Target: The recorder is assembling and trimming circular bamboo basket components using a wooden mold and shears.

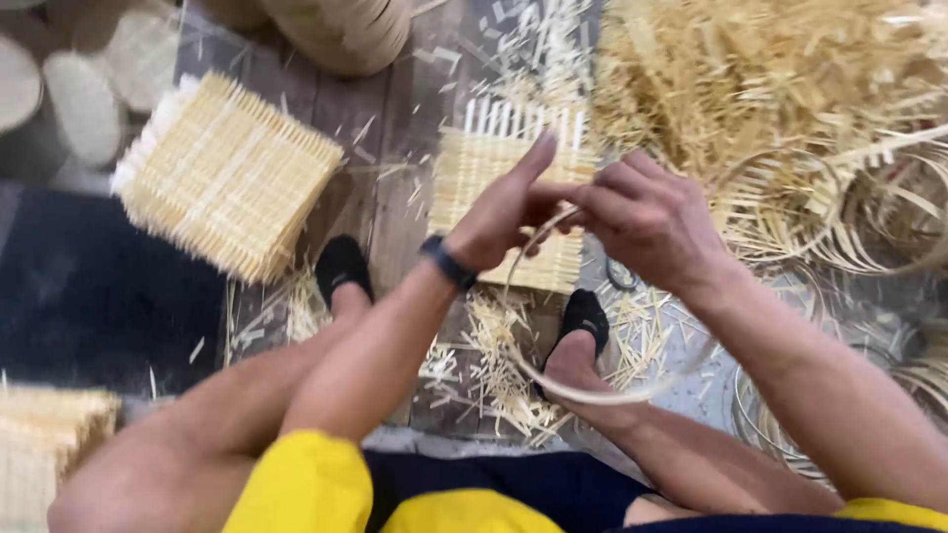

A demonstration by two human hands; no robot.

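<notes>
Both hands meeting at chest height over the floor (395,128): left hand (504,212) and right hand (647,222) each with grip pinched on one thin bamboo hoop (592,395), presumably to keep its loop closed. Wrists bent inward, left forefinger raised. Woven bamboo mat (499,158) beneath, stacked mats (222,173) leftward, loose strips (770,69) rightward.

Pale straw-yellow woven bamboo mats (229,173), ribbed with parallel slats. The bent bamboo strip hoop (592,390) is light tan. Black socks (343,265), a dark blue wristband (448,263), bright yellow shorts (306,489).
</notes>
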